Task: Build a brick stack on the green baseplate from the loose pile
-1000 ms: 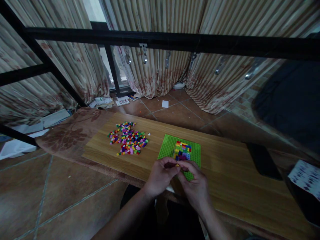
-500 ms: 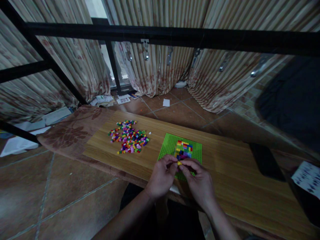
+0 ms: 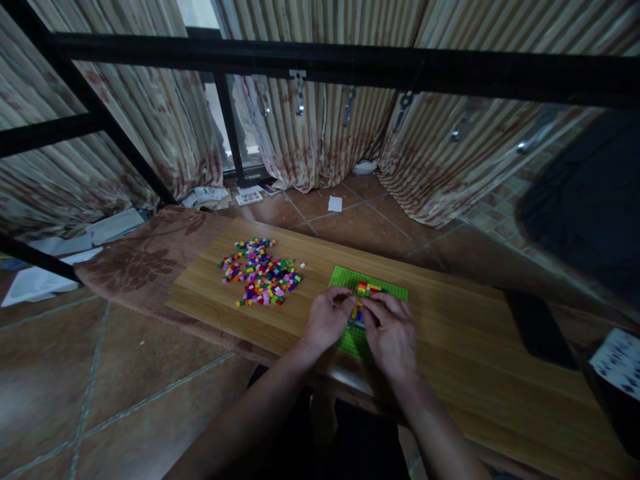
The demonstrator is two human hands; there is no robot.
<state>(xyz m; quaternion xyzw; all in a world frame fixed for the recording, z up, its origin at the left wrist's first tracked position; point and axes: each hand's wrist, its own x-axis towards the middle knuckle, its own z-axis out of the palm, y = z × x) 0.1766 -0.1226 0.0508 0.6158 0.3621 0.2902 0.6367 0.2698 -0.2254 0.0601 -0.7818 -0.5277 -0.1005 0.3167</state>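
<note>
A green studded baseplate (image 3: 355, 343) lies on the wooden board, partly covered by both hands. Red, yellow and blue bricks (image 3: 366, 288) form a block on it. Over the plate's left side, my left hand (image 3: 327, 319) is closed, its fingertips pinched beside a small yellow brick (image 3: 355, 311). My right hand (image 3: 393, 331) meets it from the right, its fingers closed on the same yellow brick. The fingertips hide part of the block. A heap of small coloured bricks (image 3: 265, 273) lies to the left.
The wooden board (image 3: 465, 347) rests on a brown patterned cloth (image 3: 140, 267). A black flat object (image 3: 540, 328) lies at the right, near a patterned white sheet (image 3: 620, 360). One white brick (image 3: 303, 265) sits apart from the heap. A black metal bar (image 3: 320, 60) crosses above.
Both hands have moved up and forward over the brick block with the yellow brick, now covering more of it. The camera view has shifted slightly.
</note>
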